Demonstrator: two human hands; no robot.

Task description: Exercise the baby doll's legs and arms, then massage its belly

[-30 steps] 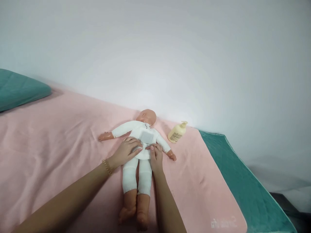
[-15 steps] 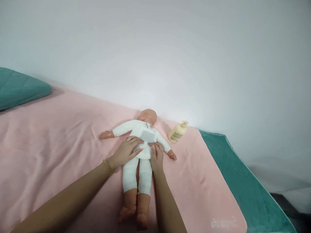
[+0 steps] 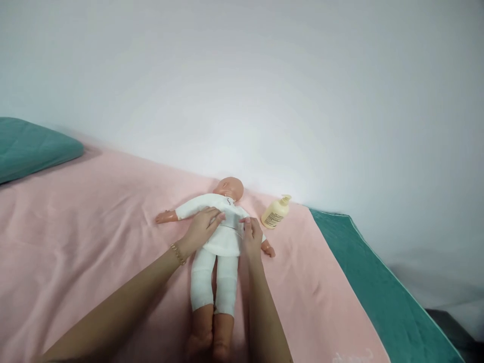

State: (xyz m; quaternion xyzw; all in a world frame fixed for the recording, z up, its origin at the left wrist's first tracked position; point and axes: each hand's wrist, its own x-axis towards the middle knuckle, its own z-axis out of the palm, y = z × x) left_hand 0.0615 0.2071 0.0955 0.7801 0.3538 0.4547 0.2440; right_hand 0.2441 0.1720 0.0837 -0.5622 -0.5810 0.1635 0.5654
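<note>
A baby doll (image 3: pixel 215 252) in white clothes lies on its back on a pink blanket (image 3: pixel 94 227), head toward the wall. My left hand (image 3: pixel 202 228) rests flat on the doll's chest with fingers stretched over the white top (image 3: pixel 223 241). My right hand (image 3: pixel 251 237) lies on the doll's right side, fingertips pressing the top near a white patch. A gold bracelet circles my left wrist. Neither hand lifts anything.
A cream pump bottle (image 3: pixel 275 213) lies on the blanket just right of the doll's head. A teal pillow (image 3: pixel 34 146) sits at far left. Teal bedding (image 3: pixel 381 297) runs along the right edge, with a white wall behind.
Both hands have slid up the doll from its waist to its chest, and the white top now lies lower over the belly. The camera tilted slightly.
</note>
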